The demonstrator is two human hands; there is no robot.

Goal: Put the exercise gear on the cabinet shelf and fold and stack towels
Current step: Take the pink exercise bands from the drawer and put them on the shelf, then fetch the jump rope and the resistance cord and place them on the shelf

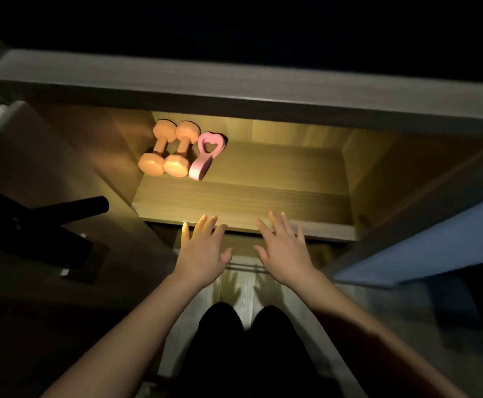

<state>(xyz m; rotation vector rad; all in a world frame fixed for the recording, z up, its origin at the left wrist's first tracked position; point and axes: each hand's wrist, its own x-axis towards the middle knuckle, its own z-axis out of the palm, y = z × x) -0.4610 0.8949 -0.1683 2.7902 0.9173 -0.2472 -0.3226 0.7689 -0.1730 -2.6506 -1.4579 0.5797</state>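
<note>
Two orange dumbbells point(166, 149) lie side by side at the back left of the lit wooden cabinet shelf point(263, 196). A pink heart-shaped exercise piece point(204, 155) lies right beside them, touching the right dumbbell. My left hand point(203, 251) and my right hand point(285, 251) hover with fingers spread in front of the shelf's front edge, both holding nothing. No towels are in view.
A grey top board point(234, 90) overhangs the shelf. An open cabinet door point(424, 248) stands at the right, a dark door or panel with a black object point(62, 214) at the left. My dark-clothed legs point(249, 349) are below, on a pale floor.
</note>
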